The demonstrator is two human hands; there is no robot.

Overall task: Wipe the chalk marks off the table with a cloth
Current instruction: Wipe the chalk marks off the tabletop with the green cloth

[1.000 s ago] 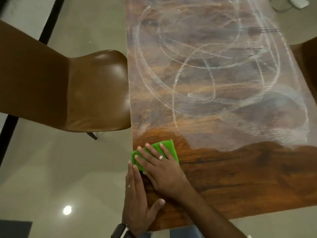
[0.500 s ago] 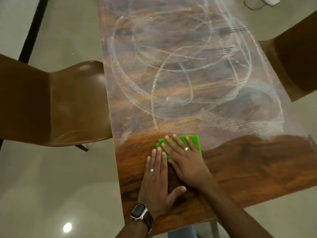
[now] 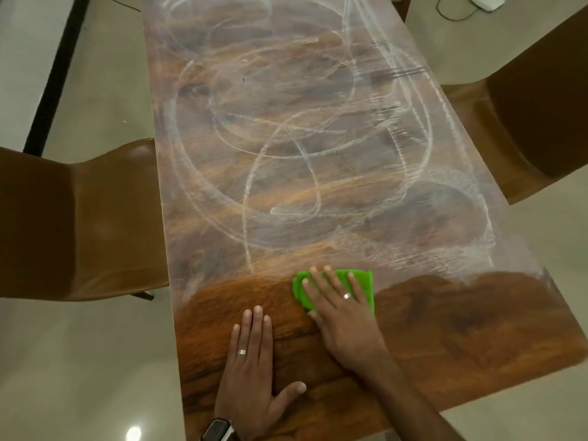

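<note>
A long wooden table (image 3: 461, 338) runs away from me, its far part covered in white chalk marks (image 3: 286, 148) of loops and smears. The near strip is dark, clean wood. A folded green cloth (image 3: 362, 283) lies at the border between the clean strip and the chalk. My right hand (image 3: 340, 310) presses flat on the cloth with straight, spread fingers. To its left, my left hand (image 3: 251, 367) rests flat on the bare wood, a watch on its wrist.
A brown chair (image 3: 82, 218) stands against the table's left edge and another brown chair (image 3: 525, 116) at the right edge. A white device with a cable (image 3: 486, 1) lies on the pale floor at the far right.
My right hand has slid the cloth rightward along the chalk border, away from the left edge. My left hand has stayed flat on the table near the left side.
</note>
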